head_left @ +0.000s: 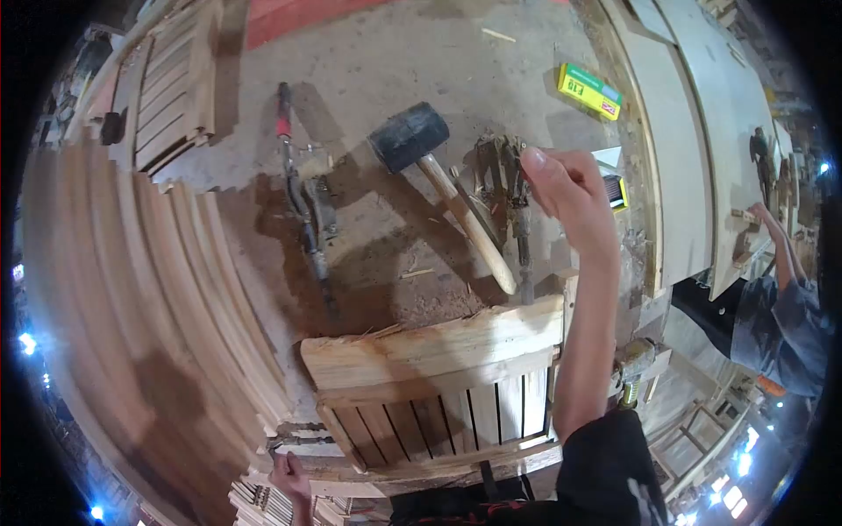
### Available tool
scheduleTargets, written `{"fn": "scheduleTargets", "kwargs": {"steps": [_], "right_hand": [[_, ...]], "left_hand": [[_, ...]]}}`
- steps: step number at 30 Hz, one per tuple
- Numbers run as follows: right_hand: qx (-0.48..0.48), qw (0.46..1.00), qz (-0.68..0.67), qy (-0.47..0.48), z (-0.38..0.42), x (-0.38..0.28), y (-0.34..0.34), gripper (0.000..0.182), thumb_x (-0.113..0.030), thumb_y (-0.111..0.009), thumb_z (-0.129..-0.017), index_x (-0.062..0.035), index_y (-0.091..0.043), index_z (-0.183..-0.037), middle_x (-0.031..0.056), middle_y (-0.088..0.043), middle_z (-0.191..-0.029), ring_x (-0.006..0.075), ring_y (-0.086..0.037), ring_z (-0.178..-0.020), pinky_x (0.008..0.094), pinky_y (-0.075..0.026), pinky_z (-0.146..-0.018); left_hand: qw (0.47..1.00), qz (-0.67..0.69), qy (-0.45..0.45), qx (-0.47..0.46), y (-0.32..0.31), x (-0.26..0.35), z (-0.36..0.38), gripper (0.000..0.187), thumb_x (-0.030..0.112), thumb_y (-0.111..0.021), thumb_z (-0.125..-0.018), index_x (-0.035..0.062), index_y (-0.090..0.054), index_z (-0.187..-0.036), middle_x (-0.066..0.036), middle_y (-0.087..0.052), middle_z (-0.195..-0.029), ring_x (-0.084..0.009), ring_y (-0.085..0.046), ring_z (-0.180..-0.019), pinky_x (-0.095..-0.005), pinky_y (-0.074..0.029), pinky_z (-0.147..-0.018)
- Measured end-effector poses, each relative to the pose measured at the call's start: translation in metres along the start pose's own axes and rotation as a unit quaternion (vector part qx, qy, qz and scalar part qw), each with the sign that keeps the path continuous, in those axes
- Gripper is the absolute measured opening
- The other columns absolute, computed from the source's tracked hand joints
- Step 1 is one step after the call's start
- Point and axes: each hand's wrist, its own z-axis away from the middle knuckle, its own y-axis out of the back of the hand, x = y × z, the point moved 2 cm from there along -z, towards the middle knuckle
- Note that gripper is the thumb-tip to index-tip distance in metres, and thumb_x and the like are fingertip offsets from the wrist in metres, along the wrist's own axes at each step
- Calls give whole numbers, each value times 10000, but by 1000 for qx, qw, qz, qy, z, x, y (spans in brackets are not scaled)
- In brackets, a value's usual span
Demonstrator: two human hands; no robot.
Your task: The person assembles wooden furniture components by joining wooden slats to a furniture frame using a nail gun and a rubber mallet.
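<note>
My right hand [572,195] is closed, its fingers curled and the thumb on top, over a cluster of dark metal tools [504,167]. Whatever it holds is hidden by the fingers. To its left a mallet with a black head [410,137] and a pale wooden handle [469,230] lies on the work surface. My left hand [290,479] is low in the view, fingers bent together beside dark metal bars [303,434]; what it grips cannot be made out. Between my arms lies a slatted wooden panel [430,359] with a thick top rail.
Long wooden boards [149,307] are stacked at left, near another slatted panel [175,83]. A red-handled clamp-like tool [303,202] lies on the stained surface. At right are a yellow-green box [589,91], an open small box [618,191], large pale panels [684,149] and another person [776,324].
</note>
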Motion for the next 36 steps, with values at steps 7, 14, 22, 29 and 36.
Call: {"fn": "scheduleTargets", "kwargs": {"steps": [7,14,22,29,36], "right_hand": [[112,951,-110,267,7,41,-11,454,-262,-579,-877,-77,-370,-519,4,-352,-521,154,-312,-504,340,-249,-538],[73,896,-95,428,25,91,-25,510,-392,-513,-849,-69,-339,-495,47,-403,-514,227,-349,-493,371,-278,-539],[-37,959,261,104,26,0,-27,411,-314,-644,-880,19,-572,-649,134,-530,-572,342,-494,-550,413,-391,-590],[35,995,-86,37,-119,-9,-221,509,-485,-603,-897,-5,-601,-728,85,-567,-593,199,-541,-537,353,-417,-533],[-61,907,-415,-22,-136,-48,-272,549,-563,-490,-941,-50,-629,-803,41,-558,-598,175,-553,-546,315,-434,-521]], "left_hand": [[850,404,326,-92,-10,-63,16,638,318,-436,-1003,-64,-257,-1482,62,-214,-603,-73,-204,-489,-237,-194,-478],[965,210,141,-71,-7,-44,21,461,97,-424,-990,-88,-396,-1411,41,-246,-537,-71,-221,-428,-224,-290,-430],[1000,26,9,-4,-3,-21,9,257,47,-615,-853,67,-459,-650,-64,-408,-550,-189,-437,-488,-345,-389,-489],[997,-15,-19,68,-11,-16,6,228,213,-645,-821,75,-579,-652,-133,-584,-558,-334,-597,-522,-416,-467,-504],[987,-28,153,-49,9,0,2,353,409,-573,-866,85,-714,-852,-184,-656,-675,-375,-668,-712,-465,-522,-700]]}}
